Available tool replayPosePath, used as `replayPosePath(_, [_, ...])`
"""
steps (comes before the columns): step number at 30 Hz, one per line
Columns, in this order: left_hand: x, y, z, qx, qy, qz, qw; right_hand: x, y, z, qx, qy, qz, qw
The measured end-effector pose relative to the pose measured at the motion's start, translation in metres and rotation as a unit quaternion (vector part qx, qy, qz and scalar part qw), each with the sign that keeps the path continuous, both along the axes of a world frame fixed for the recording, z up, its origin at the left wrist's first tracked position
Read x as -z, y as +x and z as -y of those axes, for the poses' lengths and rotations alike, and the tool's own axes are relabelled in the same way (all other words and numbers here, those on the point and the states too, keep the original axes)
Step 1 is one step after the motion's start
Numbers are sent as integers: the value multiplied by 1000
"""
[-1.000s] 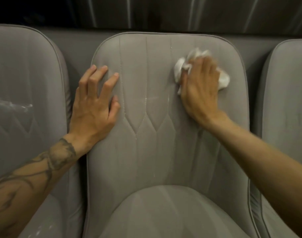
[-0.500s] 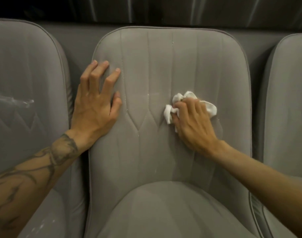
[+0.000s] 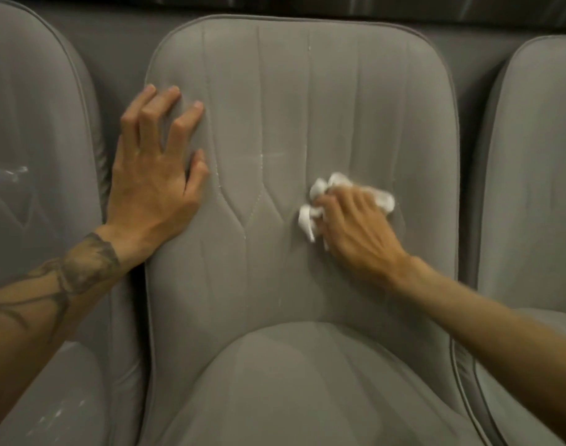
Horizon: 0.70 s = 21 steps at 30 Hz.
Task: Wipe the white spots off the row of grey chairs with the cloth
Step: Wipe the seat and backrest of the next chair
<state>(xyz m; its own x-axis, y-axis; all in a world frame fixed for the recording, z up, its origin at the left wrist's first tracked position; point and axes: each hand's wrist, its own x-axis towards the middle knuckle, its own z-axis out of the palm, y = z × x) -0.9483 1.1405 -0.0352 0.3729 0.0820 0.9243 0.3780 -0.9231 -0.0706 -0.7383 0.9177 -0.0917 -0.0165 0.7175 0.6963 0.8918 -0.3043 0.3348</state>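
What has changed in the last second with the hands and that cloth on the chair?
The right hand, gripping the cloth, swept down the middle chair from its upper right toward the centre of the back. The left hand stayed braced on the chair's left edge; nothing was let go.

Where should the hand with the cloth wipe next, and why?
Probably the right hand should slide the cloth left to the centre seam: white specks show along its stitching on the middle chair, beside the cloth, while the left hand braces it.
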Motion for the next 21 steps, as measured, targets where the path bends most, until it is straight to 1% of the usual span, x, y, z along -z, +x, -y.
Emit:
replayPosePath(1, [0,0,0,1,1,0,1000,-19,8,-5,26,35,1,999])
replayPosePath(2, [0,1,-1,-1,3,2,1000,-38,16,-12,48,101,0,994])
replayPosePath(3, [0,1,-1,-2,5,3,1000,-51,19,-17,63,169,-23,983])
replayPosePath(4, [1,1,-2,-2,7,3,1000,-53,16,-21,70,217,-48,972])
replayPosePath(5, [1,1,-3,-1,9,3,1000,-44,9,-24,80,230,-68,967])
replayPosePath(6, [0,1,-3,0,10,4,1000,-24,2,-24,89,209,-79,971])
replayPosePath(7, [0,1,-3,-1,11,4,1000,-1,-7,-19,87,153,-79,981])
replayPosePath(9, [1,2,-2,-1,12,2,1000,41,-22,-1,32,9,-51,998])
replayPosePath(10, [1,1,-2,-2,11,3,1000,47,-21,6,8,-46,-31,998])
replayPosePath(11, [1,1,-1,-3,10,4,1000,42,-16,10,-5,-68,-8,998])
replayPosePath(12, [1,1,0,-4,10,2,1000,31,-11,9,4,-54,1,999])
replayPosePath(13, [0,1,1,-5,11,1,1000,21,-5,4,27,-7,-16,999])
replayPosePath(15, [0,1,0,-11,12,1,1000,7,3,-8,45,130,-67,988])
replayPosePath(16, [0,1,0,-13,12,1,1000,11,-2,-13,44,172,-96,979])
replayPosePath(17, [0,0,0,-12,11,0,1000,24,-11,-18,55,187,-114,974])
replayPosePath(18, [-1,0,1,-13,9,-1,1000,46,-22,-19,59,166,-120,977])
replayPosePath(19, [-2,-1,2,-16,8,-2,1000,69,-32,-16,40,107,-112,987])
replayPosePath(20, [-3,-1,3,-17,6,-3,1000,89,-41,-9,3,31,-103,994])
replayPosePath(21, [-3,-1,3,-18,5,-4,1000,102,-42,0,-38,-51,-98,993])
